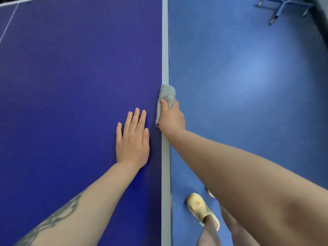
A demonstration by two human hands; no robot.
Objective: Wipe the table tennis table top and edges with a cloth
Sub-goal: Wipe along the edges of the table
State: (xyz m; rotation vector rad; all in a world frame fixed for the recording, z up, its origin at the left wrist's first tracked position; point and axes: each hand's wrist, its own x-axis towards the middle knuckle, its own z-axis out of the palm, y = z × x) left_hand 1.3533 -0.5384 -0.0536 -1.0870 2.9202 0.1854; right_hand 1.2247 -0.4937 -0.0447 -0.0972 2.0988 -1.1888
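Nearest on the blue desk [71,86], left hand [132,144] lying flat, fingers straight; just beyond, right hand [171,118] grasping grey cloth [166,96] wrapped over the pale edge strip [165,41], whose long axis runs straight ahead, unwiped stretch beyond the cloth.

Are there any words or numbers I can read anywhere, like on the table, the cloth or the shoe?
None: no words, numbers or brand names show anywhere in this picture.
The table has only plain white lines, no writing.
The cloth, gripped by the right hand at the table's edge, is plain grey.
The shoe has brownish spots, no letters.
The left arm has a dark tattoo; it looks like a pattern, not readable text.
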